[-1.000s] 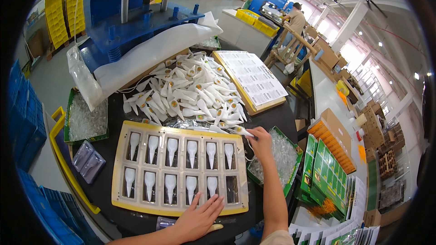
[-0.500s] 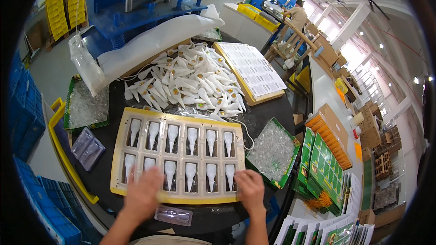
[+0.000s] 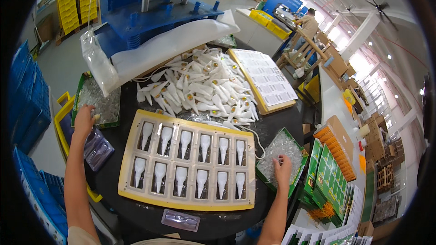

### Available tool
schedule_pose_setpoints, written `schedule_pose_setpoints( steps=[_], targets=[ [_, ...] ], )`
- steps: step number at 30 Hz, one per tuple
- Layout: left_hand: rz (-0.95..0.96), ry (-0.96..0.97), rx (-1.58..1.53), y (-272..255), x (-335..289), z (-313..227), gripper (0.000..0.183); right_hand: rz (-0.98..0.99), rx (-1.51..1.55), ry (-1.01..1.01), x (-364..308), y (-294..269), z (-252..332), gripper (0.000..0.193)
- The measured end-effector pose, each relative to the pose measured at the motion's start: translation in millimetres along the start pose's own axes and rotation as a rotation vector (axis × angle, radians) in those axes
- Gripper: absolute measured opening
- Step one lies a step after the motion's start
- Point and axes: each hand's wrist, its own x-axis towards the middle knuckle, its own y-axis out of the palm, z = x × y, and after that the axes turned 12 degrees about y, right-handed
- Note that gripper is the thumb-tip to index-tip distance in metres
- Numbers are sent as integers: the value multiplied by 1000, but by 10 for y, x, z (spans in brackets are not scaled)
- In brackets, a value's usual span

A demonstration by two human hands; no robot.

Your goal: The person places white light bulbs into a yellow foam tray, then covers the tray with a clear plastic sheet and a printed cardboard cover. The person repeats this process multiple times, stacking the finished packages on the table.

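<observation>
Clear plastic pieces (image 3: 287,145) are filling a green-sided box (image 3: 298,172) at the surface's (image 3: 106,186) right edge, the right hand (image 3: 282,167) hovering low over them, fingers curling narrowly. The left hand (image 3: 84,119) is bending, fingers close together, at a similar box (image 3: 112,124) by the left edge. Whether either is gripping anything, I cannot tell. Between them, a yellow-rimmed tray (image 3: 186,205) is carrying twelve white spatula-shaped pieces (image 3: 205,147) toward the near edge; a loose white pile (image 3: 200,84) is lying beyond.
</observation>
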Motion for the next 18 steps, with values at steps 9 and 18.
schedule_pose_setpoints(
  steps=[9, 18],
  targets=[
    [-146, 51, -114, -319, 87, -152, 22, 71, 265, 127, 218, -326, -301, 15],
    [-179, 20, -94, -466, -43, -714, 18, 280, 139, -381, -668, -4, 1599, 18]
  ],
)
